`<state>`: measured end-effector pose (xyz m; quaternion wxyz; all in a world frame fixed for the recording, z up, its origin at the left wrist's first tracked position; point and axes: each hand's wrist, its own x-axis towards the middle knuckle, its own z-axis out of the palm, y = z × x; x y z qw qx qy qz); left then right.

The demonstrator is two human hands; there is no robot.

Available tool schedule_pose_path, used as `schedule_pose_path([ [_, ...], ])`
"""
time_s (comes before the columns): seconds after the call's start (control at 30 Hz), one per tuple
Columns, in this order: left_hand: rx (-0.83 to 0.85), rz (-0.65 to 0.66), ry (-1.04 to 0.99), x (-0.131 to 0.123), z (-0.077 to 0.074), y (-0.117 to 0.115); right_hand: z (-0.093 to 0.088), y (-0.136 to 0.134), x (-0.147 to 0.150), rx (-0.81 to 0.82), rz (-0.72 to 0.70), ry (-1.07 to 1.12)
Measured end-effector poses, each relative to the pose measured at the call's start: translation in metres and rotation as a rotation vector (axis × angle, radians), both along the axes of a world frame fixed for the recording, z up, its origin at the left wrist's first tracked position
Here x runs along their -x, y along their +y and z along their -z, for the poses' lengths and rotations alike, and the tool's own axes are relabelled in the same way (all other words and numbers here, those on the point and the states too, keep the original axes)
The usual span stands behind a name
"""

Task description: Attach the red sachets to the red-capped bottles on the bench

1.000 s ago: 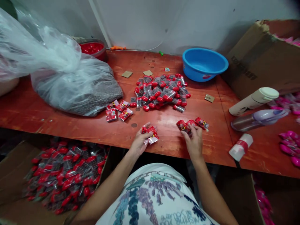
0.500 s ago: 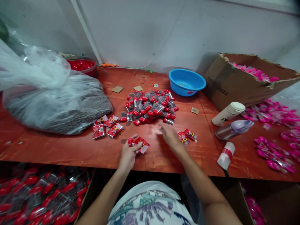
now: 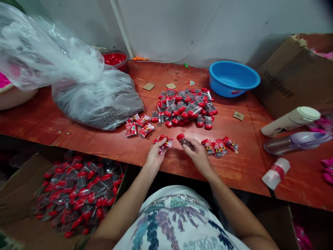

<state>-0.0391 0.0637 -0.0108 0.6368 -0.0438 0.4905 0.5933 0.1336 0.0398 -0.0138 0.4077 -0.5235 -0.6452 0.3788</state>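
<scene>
My left hand [image 3: 155, 155] is closed on a few small red printed packets [image 3: 168, 141], held just above the table's front part. My right hand [image 3: 198, 155] grips a small red-capped clear container [image 3: 180, 137] with dark contents, its red end pointing toward my left hand. Beyond both hands lies a pile of similar red-capped containers [image 3: 179, 109]. Several red packets [image 3: 219, 147] rest on the table just right of my right hand. Another group of red packets [image 3: 146, 130] lies to the left, beside the bag.
A large clear bag of dark beads [image 3: 101, 100] stands at left. A blue basin [image 3: 234, 78], a cardboard box [image 3: 281, 76] and two bottles, one white [image 3: 286, 121] and one purple-topped [image 3: 299, 142], are at right. Below left, an open carton [image 3: 23, 180] holds many red-capped containers.
My right hand has taken hold of a red-capped container and drawn it toward my left hand. More red packets lie at right. The view has shifted left.
</scene>
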Motion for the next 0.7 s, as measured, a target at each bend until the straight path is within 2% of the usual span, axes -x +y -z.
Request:
schedule_pose_path([
  [0.1, -0.025, -0.015, -0.022, -0.001, 0.000, 0.000, 0.002, -0.028, 0.016, 0.177, 0.043, 0.348],
  [0.2, -0.044, -0.005, -0.029, -0.005, 0.000, -0.002, 0.003, -0.037, 0.025, 0.283, 0.073, 0.491],
  [0.43, -0.088, 0.048, 0.014, -0.012, -0.005, -0.010, 0.002, -0.031, 0.022, 0.352, 0.140, 0.619],
  [0.7, -0.145, -0.041, 0.029, -0.011, 0.001, -0.008, 0.006, -0.041, 0.022, 0.363, 0.112, 0.639],
])
